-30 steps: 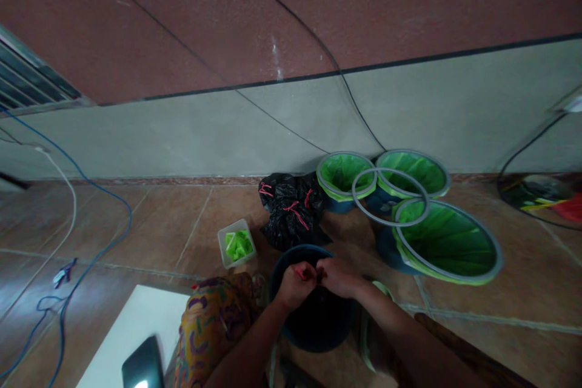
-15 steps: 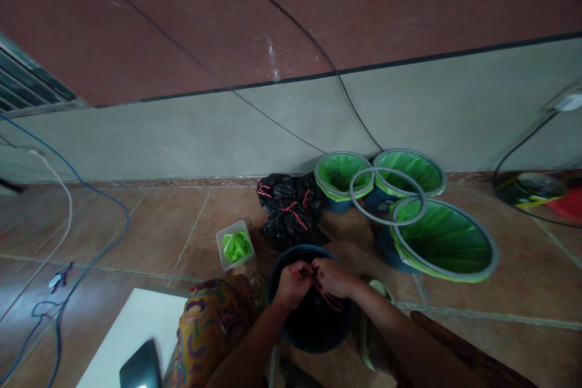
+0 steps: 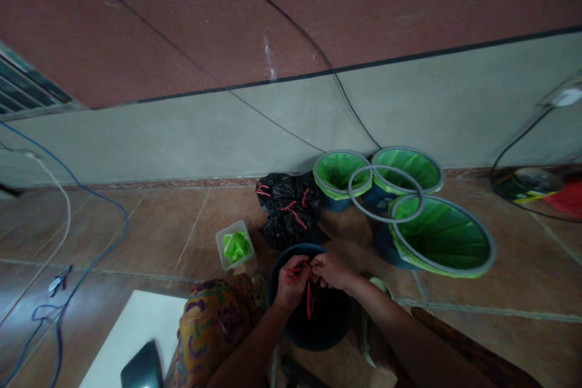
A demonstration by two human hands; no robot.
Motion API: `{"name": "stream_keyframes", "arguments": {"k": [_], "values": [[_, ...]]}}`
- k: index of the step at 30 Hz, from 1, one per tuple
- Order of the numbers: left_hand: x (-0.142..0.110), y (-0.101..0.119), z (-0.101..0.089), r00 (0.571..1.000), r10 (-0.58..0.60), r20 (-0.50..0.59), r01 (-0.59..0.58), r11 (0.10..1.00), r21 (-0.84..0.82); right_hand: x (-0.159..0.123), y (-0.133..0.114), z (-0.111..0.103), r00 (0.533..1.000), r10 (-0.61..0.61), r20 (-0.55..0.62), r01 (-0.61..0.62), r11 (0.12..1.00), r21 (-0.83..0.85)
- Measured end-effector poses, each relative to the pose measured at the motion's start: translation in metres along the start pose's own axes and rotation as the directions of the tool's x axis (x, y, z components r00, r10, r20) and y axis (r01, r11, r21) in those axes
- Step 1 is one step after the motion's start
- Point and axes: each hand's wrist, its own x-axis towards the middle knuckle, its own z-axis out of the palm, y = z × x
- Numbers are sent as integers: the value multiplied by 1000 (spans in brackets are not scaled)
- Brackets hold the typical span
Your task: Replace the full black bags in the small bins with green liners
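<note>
My left hand (image 3: 292,284) and my right hand (image 3: 331,271) meet over a dark bin (image 3: 318,333) between my feet. Both are closed on a red drawstring (image 3: 310,303), one end of which dangles down between them. Inside, the bin is dark; a black bag in it is hard to make out. Just beyond its rim lie several black garbage bags (image 3: 284,227) tied with red strings. To their left, a white square container (image 3: 234,245) holds bright green folded plastic (image 3: 237,246).
Three bins with green liners, the nearest bin (image 3: 443,236) largest in view, stand on the right. A loose grey ring (image 3: 386,193) lies across their rims. A white board (image 3: 131,339) with a dark device (image 3: 142,367) and a blue cable (image 3: 95,260) lie on the left.
The hands have shifted slightly on the red drawstring, and its loose end, which pointed to the right, now hangs straight down. The bins and bags have stayed in place.
</note>
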Motion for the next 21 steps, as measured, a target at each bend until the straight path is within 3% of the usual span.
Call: {"name": "stream_keyframes", "arguments": {"k": [13,18,21], "values": [[6,-5,-7,998,-55,33,52,995,90,6,9,-1,998,-4,58,2,1000,25],[5,-4,-5,997,-65,51,62,996,60,3,7,0,1000,19,-14,-21,989,-144],[3,-6,-4,998,-50,31,45,988,144,-2,4,-2,995,-59,-81,28,939,-342]]}}
